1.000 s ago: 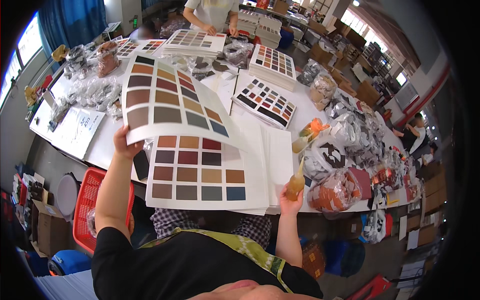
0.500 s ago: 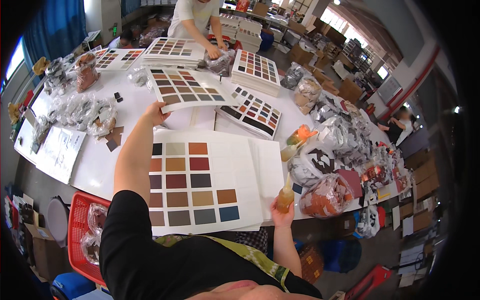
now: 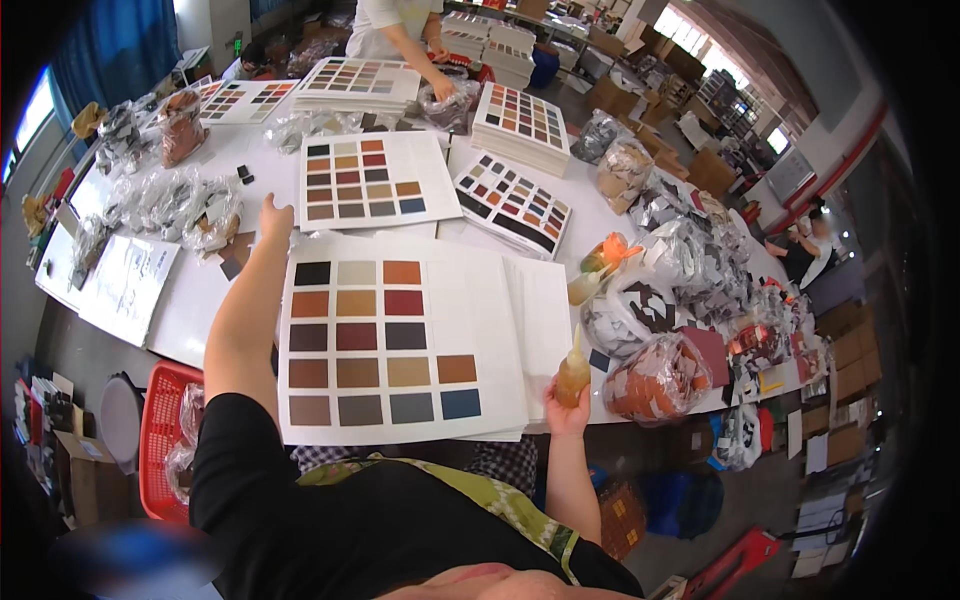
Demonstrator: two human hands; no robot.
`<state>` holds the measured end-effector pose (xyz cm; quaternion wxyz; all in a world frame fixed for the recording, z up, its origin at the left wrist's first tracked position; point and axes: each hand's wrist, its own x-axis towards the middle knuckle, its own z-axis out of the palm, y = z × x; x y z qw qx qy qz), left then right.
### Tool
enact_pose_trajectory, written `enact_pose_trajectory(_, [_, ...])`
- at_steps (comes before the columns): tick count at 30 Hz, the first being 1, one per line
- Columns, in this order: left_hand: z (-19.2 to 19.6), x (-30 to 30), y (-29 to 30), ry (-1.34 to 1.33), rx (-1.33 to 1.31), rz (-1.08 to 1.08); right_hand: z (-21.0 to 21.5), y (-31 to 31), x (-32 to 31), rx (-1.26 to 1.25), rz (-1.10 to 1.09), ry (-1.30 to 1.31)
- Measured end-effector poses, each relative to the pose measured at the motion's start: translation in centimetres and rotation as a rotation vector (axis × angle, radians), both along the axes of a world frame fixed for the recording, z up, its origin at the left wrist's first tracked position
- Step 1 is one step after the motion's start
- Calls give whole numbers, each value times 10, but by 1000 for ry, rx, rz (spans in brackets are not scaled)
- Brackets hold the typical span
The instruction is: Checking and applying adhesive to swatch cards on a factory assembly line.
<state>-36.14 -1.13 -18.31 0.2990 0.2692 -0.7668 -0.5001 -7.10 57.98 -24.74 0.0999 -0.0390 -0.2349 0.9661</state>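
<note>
My left hand (image 3: 277, 216) is stretched out just left of a colour swatch sheet (image 3: 375, 218) lying flat on the table, its fingers apart and free of the paper. Upright in my right hand (image 3: 566, 412) is a squeeze bottle (image 3: 573, 375) with amber liquid and a pointed nozzle, held by the table's front edge. Between my arms lies a larger-looking stack of white sheets; the top swatch sheet (image 3: 470, 345) carries rows of coloured rectangles and some bare white space. A second amber bottle (image 3: 583, 289) lies near an orange-topped container (image 3: 615, 250).
Plastic bags of swatch pieces (image 3: 655, 385) crowd the right side, with more bags (image 3: 190, 210) at the left. Sheet stacks (image 3: 520, 125) and a swatch card (image 3: 515, 205) stand farther back. A co-worker's hand (image 3: 440, 88) touches a bag. A red basket (image 3: 165, 440) sits below left.
The swatch sheet that my left hand held raised now lies flat on the far part of the table. My left hand has let go and moved left. My right hand keeps the bottle.
</note>
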Motion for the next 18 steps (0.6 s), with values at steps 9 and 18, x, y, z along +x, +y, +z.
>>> enact_pose_trajectory(9, [-29, 305, 19, -194, -557, -496, 0, 5, -5, 61, 12, -9])
enact_pose_trajectory(18, [-21, 410, 87, -339, -656, -527, 4, 6, -3, 69, 61, 38])
